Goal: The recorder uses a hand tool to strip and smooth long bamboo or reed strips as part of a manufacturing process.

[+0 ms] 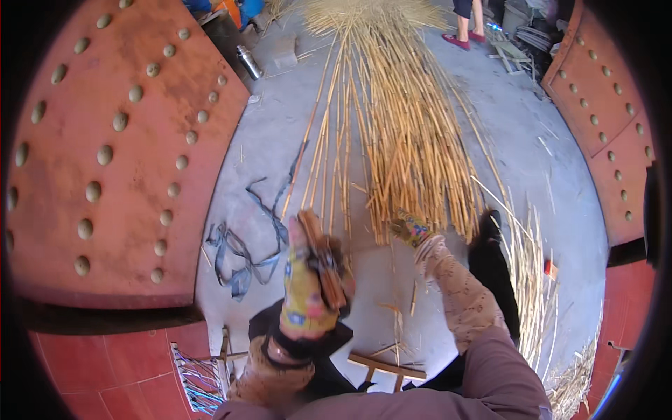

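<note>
My left hand (306,297), in a yellow patterned glove, is closed around a wooden tool (327,269) with dark metal parts in its middle. The tool's exact kind is hard to make out. To its right, my right hand (411,229), in a similar glove, is at the near ends of the bamboo canes (413,154). Its fingers are closed at the cane ends, partly hidden among them. The long, thin yellow-brown canes lie in a thick spread on the grey floor, stretching away from me. Several canes lie apart on the left side of the spread.
Dark strips (241,255) lie tangled on the floor at left. Pale split stalks (532,280) lie by my right leg. A small wooden stool (386,365) stands below me. Studded red door panels (133,140) flank both sides. Farther off are a metal flask (248,63) and another person's legs (463,21).
</note>
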{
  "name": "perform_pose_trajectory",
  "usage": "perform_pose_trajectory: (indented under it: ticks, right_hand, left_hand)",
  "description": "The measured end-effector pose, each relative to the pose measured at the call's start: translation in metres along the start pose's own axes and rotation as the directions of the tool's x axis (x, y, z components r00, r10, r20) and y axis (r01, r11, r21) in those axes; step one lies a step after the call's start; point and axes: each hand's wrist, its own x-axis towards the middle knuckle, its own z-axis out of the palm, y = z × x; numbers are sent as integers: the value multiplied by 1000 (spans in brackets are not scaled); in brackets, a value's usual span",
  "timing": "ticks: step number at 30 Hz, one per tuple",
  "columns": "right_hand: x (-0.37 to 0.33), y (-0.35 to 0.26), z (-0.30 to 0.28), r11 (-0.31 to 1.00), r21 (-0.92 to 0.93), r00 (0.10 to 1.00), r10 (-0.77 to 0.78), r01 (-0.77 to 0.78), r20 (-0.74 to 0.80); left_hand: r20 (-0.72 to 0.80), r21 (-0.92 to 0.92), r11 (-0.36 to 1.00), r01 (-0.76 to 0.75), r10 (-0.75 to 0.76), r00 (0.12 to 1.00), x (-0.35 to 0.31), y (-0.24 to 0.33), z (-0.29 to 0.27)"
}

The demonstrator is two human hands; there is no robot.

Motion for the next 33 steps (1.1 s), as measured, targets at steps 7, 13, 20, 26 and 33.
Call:
perform_pose_trajectory:
  ticks: [7,13,20,26,33]
  right_hand:
    - [74,-7,76,983,185,947,69,-10,-313]
    - [98,-64,44,972,169,973,-129,162,-191]
    - [-23,-109,61,898,73,877,-440,434,195]
    - [-153,-15,80,998,18,997,64,-65,48]
    - [-308,36,112,923,-363,918,248,-126,310]
  left_hand:
    - [65,-8,1000,28,-28,998,5,12,-15]
    - [127,-71,997,20,-11,992,5,9,-16]
    - [173,-41,992,117,-108,979,-1,10,-26]
    - [154,114,989,94,-111,982,-1,-25,-29]
    - [84,254,927,277,-307,948,11,-91,-49]
